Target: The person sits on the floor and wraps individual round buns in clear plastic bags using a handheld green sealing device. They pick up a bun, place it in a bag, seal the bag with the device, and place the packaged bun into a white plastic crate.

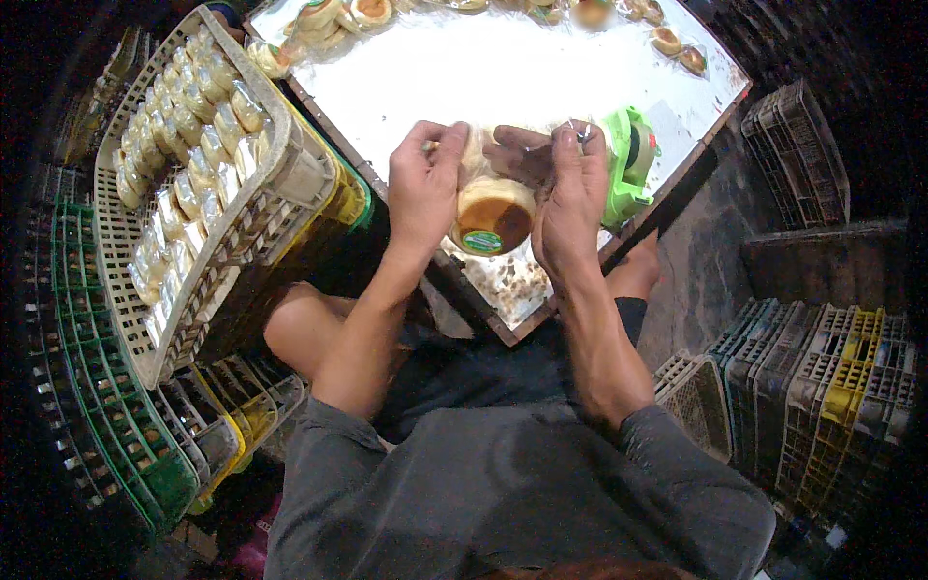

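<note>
Between my hands, a clear plastic bag of round buns (496, 210) lies over the near corner of the white-topped table. The nearest bun has a browned face and a green oval label. My left hand (426, 185) is at the bag's left side, thumb and forefinger pinching its plastic. On the other side is my right hand (568, 181), its thumb and forefinger closed on a shiny bit of clear film (578, 130). Its other fingers spread towards the bag. Right beside that hand stands a light green tape dispenser (628, 170).
A pale plastic crate (279, 138) on the left holds rows of bagged buns (196, 109). More bagged buns (319, 22) line the far side of the table (435, 72). Stacked crates (805, 377) stand at right, and a green crate (109, 406) at lower left.
</note>
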A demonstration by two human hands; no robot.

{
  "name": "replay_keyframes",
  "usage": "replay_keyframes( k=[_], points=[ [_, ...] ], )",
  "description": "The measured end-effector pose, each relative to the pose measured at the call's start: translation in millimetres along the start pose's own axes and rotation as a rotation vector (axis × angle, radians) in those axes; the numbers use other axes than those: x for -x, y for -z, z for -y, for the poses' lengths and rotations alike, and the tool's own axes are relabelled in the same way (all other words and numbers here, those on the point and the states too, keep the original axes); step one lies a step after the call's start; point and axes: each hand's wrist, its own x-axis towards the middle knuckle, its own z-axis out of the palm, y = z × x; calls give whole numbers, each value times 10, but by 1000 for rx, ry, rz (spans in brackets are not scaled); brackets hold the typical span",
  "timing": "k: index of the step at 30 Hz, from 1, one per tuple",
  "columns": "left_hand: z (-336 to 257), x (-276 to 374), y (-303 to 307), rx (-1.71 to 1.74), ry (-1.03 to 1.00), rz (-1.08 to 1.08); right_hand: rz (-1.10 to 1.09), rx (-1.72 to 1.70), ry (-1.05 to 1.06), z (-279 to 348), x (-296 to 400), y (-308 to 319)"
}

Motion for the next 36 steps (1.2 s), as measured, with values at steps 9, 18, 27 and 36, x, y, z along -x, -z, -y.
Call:
replay_keyframes(
  k=[9,18,27,36],
  points=[
    [-265,356,-312,8,-156,73,-37,216,184,-35,4,110],
    [-160,240,-259,353,146,9,15,945,562,-265,182,232],
    [-88,102,-112,323,-64,185,241,810,485,54,0,283],
    [-75,120,-116,115,-333,39,277,901,550,-33,-88,266]
  ],
)
